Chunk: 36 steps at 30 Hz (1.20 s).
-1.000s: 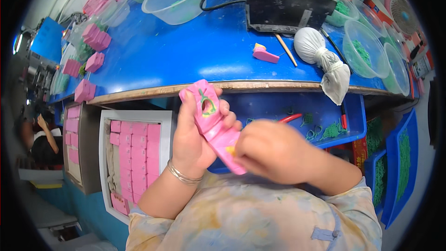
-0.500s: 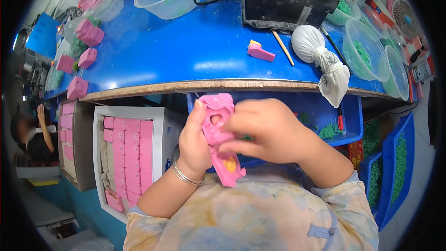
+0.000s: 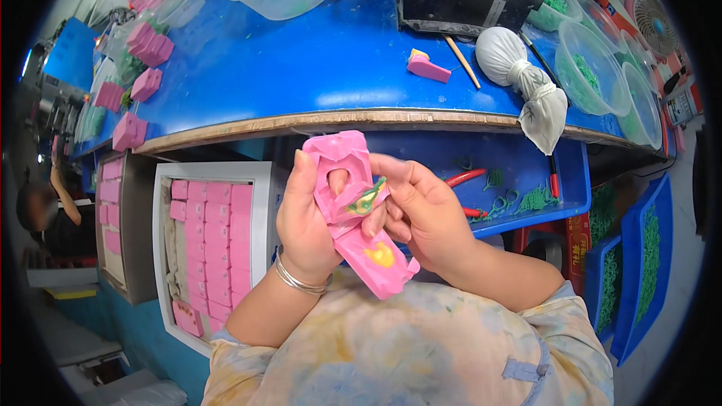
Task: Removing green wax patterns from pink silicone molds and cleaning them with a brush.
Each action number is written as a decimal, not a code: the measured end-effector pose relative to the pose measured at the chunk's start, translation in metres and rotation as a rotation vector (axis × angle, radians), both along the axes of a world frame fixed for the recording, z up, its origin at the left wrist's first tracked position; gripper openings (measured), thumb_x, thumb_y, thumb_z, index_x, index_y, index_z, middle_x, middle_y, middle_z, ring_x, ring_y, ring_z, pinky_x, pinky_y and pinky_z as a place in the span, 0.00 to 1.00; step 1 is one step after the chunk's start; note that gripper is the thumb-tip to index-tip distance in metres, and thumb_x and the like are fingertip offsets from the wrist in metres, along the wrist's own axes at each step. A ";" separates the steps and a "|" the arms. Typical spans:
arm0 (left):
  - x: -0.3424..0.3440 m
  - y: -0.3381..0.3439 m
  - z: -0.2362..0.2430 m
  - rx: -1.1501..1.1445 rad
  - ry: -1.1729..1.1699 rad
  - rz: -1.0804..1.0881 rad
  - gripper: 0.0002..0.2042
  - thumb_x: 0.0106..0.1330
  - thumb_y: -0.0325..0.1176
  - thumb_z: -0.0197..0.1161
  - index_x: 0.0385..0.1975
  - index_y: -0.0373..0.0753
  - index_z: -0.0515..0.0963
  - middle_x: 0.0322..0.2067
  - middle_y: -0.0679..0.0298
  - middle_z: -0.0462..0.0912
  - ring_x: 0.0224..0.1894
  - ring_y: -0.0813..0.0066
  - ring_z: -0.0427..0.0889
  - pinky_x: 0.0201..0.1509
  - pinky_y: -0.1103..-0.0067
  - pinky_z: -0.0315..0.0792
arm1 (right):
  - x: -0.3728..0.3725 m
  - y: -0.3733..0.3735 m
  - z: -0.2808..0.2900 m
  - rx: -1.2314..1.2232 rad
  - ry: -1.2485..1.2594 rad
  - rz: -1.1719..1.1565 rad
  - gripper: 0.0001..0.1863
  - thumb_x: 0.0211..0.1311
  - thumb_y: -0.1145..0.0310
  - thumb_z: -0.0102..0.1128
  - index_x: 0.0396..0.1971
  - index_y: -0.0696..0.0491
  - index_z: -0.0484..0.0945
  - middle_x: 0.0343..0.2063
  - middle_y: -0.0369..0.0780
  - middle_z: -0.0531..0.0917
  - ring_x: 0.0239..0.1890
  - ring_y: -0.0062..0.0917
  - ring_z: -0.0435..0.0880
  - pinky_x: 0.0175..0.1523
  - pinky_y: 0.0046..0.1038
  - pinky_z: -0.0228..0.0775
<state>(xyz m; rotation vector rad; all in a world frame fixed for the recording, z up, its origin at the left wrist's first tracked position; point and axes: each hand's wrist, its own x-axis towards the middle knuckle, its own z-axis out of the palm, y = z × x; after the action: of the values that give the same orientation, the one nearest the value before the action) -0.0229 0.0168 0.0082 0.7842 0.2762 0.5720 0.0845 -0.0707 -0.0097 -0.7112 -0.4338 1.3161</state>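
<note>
My left hand (image 3: 304,210) is closed around a pink rubber mold (image 3: 342,146), held up in front of my body. A fingertip shows through a hole in the mold's upper half. The lower half hangs folded open and bears a yellow patch (image 3: 382,254). My right hand (image 3: 429,214) is closed at the mold's right side, its fingers pinching a pulled-out inner flap. On that flap lies a thin green piece (image 3: 368,199), wax-like, beside a yellowish spot. Part of the flap is hidden behind my right fingers.
Below the bench edge, a blue drawer (image 3: 568,180) holds green pieces and red-handled pliers (image 3: 466,177). A box of pink molds (image 3: 214,248) stands left. On the blue bench (image 3: 301,68) are a tied white cloth bag (image 3: 500,56), a wooden stick (image 3: 462,62) and plastic bowls (image 3: 594,68). Another person sits far left.
My right hand has turned palm up and pulled the mold's flap outward, bringing the green piece into sight. The mold has shifted slightly up and left, its lower half swinging right.
</note>
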 end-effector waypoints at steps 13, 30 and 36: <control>0.009 -0.003 0.002 0.405 0.259 0.082 0.12 0.59 0.32 0.55 0.40 0.37 0.64 0.36 0.66 0.69 0.35 0.83 0.70 0.33 0.85 0.69 | 0.037 0.009 0.027 0.063 -0.994 -0.120 0.07 0.47 0.69 0.63 0.21 0.55 0.75 0.25 0.39 0.69 0.28 0.26 0.68 0.34 0.24 0.62; 0.002 -0.003 0.009 0.271 0.205 -0.015 0.24 0.67 0.50 0.40 0.49 0.34 0.63 0.33 0.63 0.72 0.25 0.83 0.70 0.27 0.86 0.66 | 0.049 0.000 0.039 0.518 -1.516 -0.424 0.18 0.41 0.72 0.64 0.36 0.57 0.74 0.34 0.42 0.75 0.32 0.34 0.74 0.37 0.30 0.66; 0.004 -0.009 0.009 0.298 0.252 0.001 0.22 0.68 0.48 0.39 0.48 0.34 0.63 0.30 0.64 0.71 0.25 0.84 0.69 0.28 0.87 0.66 | 0.040 0.002 0.030 0.535 -1.600 -0.251 0.09 0.40 0.71 0.55 0.25 0.56 0.72 0.24 0.39 0.73 0.26 0.31 0.74 0.29 0.29 0.66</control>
<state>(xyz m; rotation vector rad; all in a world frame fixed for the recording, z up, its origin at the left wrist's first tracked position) -0.0193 0.0075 0.0167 1.1473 0.4294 0.5209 0.1249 -0.0689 0.0205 -1.1853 -1.8028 0.0953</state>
